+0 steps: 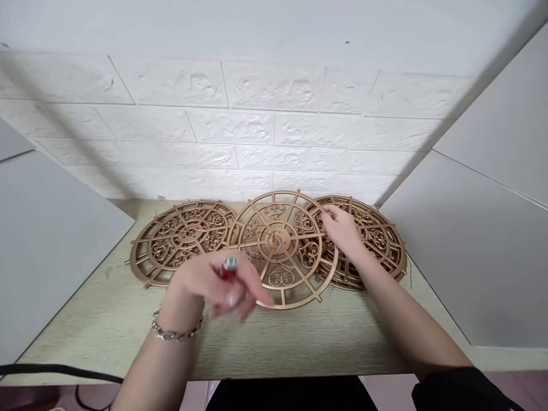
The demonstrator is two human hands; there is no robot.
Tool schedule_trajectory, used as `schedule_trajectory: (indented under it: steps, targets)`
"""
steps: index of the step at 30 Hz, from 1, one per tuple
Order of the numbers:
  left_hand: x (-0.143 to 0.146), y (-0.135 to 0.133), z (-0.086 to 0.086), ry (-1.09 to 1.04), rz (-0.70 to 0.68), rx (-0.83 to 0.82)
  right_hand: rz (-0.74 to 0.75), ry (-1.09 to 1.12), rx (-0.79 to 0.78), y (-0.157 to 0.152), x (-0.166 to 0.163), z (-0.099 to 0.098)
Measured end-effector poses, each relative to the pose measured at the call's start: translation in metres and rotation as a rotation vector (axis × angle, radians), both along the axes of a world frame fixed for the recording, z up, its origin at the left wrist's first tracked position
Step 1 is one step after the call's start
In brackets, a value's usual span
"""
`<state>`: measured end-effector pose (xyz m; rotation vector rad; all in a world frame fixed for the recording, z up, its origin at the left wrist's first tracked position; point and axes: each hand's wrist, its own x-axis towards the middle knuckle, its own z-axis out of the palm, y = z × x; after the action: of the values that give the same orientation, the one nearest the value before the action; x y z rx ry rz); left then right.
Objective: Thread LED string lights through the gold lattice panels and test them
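A round gold openwork frame with scroll ornaments and spokes is in the middle, its right part raised over the stack beside it. My right hand pinches its upper right rim. Held in my left hand is a small red tool with a silver end, its kind not clear. That hand is slightly blurred in front of the frame's lower left edge, with the index finger pointing toward the rim. Whether the finger touches the frame I cannot tell. Thin thread-like strands cross the frame's centre.
Similar gold frames lie at the left, and a stack of them lies at the right. The pale wooden table is bounded by a white brick-pattern wall and grey side panels. A black cable runs along the front left edge.
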<state>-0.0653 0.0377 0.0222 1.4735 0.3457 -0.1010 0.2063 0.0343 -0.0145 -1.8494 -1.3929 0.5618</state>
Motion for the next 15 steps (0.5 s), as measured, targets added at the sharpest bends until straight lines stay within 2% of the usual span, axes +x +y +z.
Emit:
schedule_trajectory:
  steps: [3,5,8,12,14,15]
  targets:
    - [-0.007,0.017,-0.002,0.172,0.534,0.315,-0.098,-0.491,-0.115,-0.009,0.003,-0.001]
    - [-0.004,0.026,-0.007,0.365,0.710,0.546,-0.095,-0.625,-0.200,-0.011,0.002,-0.004]
    - [0.004,0.033,-0.019,0.565,0.715,0.805,-0.055,-0.719,-0.191,-0.009,0.000,-0.011]
    - [0.013,0.035,-0.035,0.675,0.564,0.847,0.015,-0.767,-0.013,-0.011,-0.009,-0.006]
    - [0.016,0.036,-0.041,0.681,0.507,0.863,0.177,-0.674,0.057,-0.028,-0.014,0.008]
    - [0.017,0.036,-0.043,0.680,0.492,0.877,0.305,-0.586,0.067,-0.043,-0.015,0.017]
